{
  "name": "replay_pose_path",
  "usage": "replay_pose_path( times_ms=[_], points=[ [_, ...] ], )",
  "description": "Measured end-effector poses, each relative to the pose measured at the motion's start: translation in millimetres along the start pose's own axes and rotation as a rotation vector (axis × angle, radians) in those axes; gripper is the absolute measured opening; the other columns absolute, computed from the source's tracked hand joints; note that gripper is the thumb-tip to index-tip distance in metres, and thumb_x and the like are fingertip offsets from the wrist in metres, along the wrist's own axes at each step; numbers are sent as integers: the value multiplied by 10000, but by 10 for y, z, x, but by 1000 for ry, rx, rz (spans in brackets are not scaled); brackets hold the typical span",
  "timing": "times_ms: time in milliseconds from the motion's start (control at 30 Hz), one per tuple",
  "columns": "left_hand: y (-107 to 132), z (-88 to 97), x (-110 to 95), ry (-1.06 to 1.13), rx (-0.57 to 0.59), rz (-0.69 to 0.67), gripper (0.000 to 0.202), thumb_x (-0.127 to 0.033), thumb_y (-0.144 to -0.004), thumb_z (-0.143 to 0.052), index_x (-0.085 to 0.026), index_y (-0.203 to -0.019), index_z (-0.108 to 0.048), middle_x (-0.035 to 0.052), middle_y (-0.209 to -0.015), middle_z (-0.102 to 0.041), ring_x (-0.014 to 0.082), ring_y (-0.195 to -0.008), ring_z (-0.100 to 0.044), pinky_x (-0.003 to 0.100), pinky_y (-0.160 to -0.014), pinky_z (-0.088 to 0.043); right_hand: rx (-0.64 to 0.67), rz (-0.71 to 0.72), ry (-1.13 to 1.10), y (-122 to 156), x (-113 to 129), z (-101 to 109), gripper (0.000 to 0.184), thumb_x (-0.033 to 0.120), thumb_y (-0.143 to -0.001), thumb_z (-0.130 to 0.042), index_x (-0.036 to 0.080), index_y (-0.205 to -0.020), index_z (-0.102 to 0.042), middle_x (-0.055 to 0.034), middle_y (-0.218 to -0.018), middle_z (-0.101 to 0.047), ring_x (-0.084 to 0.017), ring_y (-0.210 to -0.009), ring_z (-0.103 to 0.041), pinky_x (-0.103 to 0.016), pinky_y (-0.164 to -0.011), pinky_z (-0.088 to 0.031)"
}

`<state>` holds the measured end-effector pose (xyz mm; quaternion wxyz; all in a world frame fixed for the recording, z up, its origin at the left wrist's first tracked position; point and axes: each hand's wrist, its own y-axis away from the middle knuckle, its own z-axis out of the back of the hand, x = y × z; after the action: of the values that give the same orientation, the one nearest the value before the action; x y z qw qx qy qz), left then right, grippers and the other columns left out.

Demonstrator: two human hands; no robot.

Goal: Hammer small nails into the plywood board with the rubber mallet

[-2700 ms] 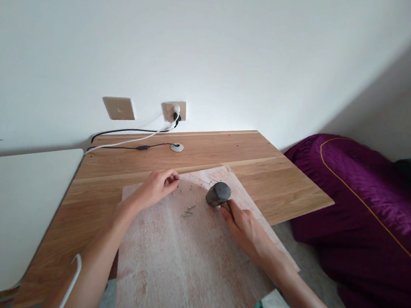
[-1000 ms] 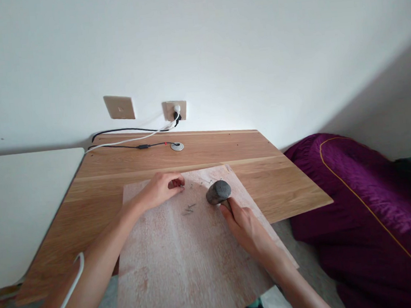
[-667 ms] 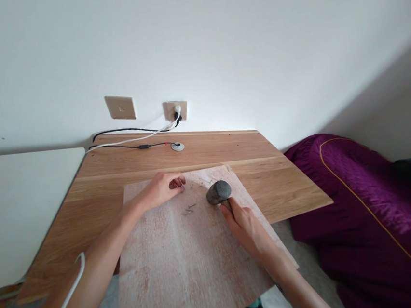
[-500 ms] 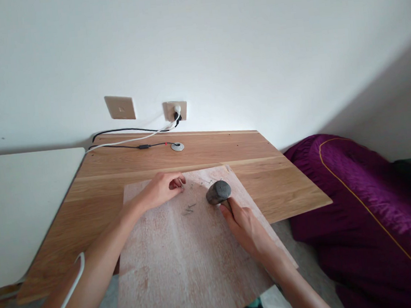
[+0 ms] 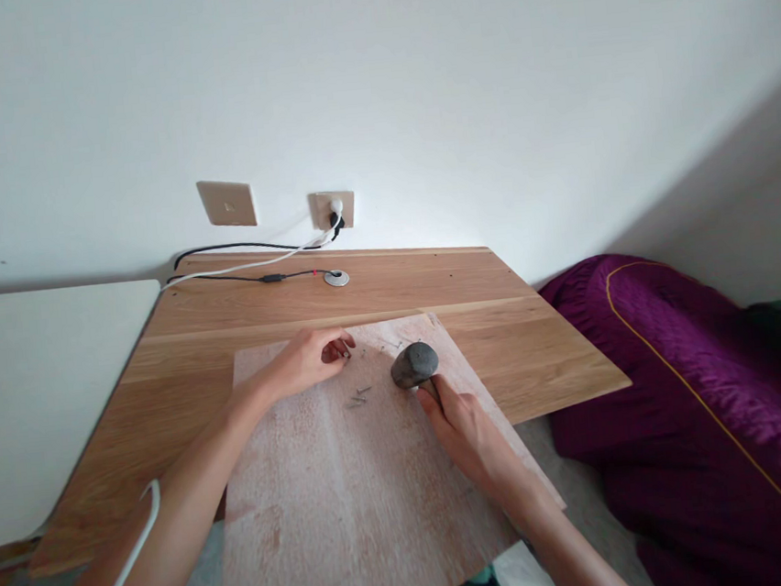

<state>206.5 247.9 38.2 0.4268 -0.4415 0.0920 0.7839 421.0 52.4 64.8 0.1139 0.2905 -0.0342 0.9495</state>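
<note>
Left hand is pinching a nail, right hand gripping the hammer beside it; a stray blow is risking fingers.

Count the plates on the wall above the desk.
2. A blank plate sits to the left; a socket plate with plugs in it is just right of it. Both are above the back edge of the desk.

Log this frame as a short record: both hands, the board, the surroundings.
left hand: pinches a tiny nail over the far part of the board
right hand: grips the hammer by its handle, head resting on the board
loose nails: a few, between the hands
board: lies on the desk, overhanging its near edge
behind: cables, socket
right: purple bedding
</note>
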Motion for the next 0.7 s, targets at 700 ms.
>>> replay_pose_path(
  times_ms=[700],
  points=[
    [-26,2,105,37,-42,42,288,-113,-798,-721,-178,-1079,-729,-4,-761,-738,150,-686,-679,254,-675,-504,50,59,-13,-107,144,58,271,401,-1067,-376,250,-990,-588,-57,-729,-695,-268,-703,-689,-335,-601,-378]
  ],
)
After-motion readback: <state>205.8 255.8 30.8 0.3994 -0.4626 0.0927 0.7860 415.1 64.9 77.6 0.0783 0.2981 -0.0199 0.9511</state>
